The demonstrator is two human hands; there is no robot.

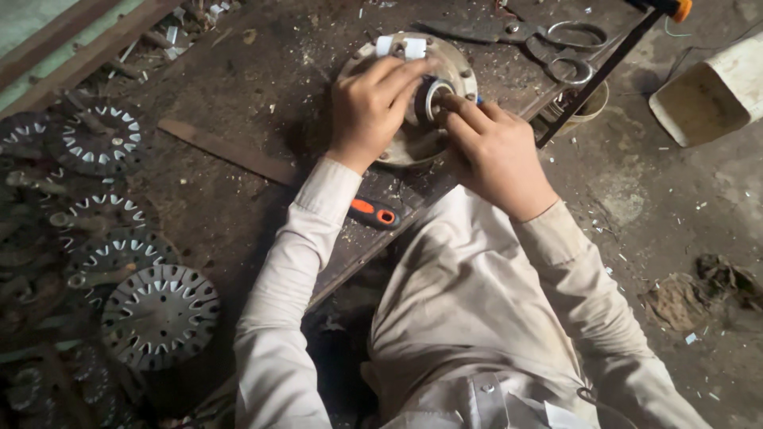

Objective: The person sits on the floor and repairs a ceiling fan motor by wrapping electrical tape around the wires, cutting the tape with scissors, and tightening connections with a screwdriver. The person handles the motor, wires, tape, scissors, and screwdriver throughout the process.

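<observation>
A round metal motor cover (pixel 455 57) lies on a dirty wooden workbench (pixel 238 87). My left hand (pixel 369 107) rests on top of it, fingers curled over a dark ring-shaped bearing (pixel 433 97) at its middle. From the right, my right hand (pixel 493 151) pinches the same bearing with thumb and fingertips. A short white sleeve piece (pixel 401 46) sits on the cover's far rim. Both arms wear pale long sleeves.
Several slotted round steel laminations (pixel 159 314) lie stacked at the left. Large scissors (pixel 556 44) lie at the back right. An orange-handled tool (pixel 373 213) pokes out under my left forearm. A flat wooden strip (pixel 222 149) crosses the bench. A white container (pixel 707 95) stands on the floor at right.
</observation>
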